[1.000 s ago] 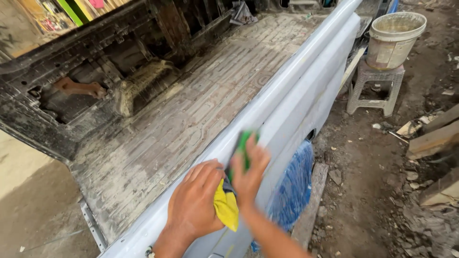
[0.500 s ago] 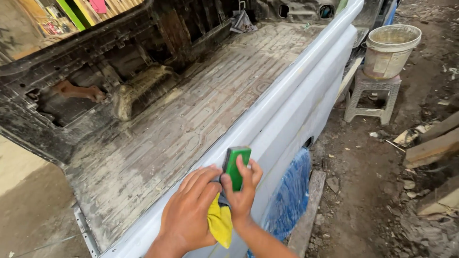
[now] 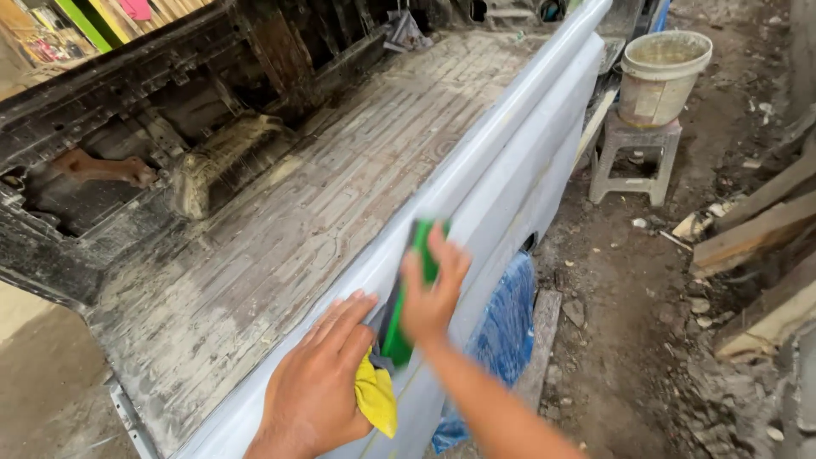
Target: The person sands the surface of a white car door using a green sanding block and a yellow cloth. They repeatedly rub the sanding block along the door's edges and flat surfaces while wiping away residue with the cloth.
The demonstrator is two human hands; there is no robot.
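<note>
My right hand (image 3: 432,290) grips a green sanding block (image 3: 408,293) and presses it against the outer face of a pale grey truck bed side panel (image 3: 510,144). My left hand (image 3: 316,380) lies flat on the panel's top rail just left of the block, with a yellow cloth (image 3: 376,396) tucked under its fingers. The block is blurred. The rail runs from the near left up to the far right.
The worn, dusty truck bed floor (image 3: 280,221) lies left of the rail. A dirty white bucket (image 3: 661,75) stands on a small stool (image 3: 629,157) at the far right. A blue tarp (image 3: 503,327) hangs below the panel. Wooden planks (image 3: 756,229) and rubble lie on the dirt ground.
My right hand has slid the green block up along the panel, away from my left hand. The left hand with the yellow cloth has stayed on the rail.
</note>
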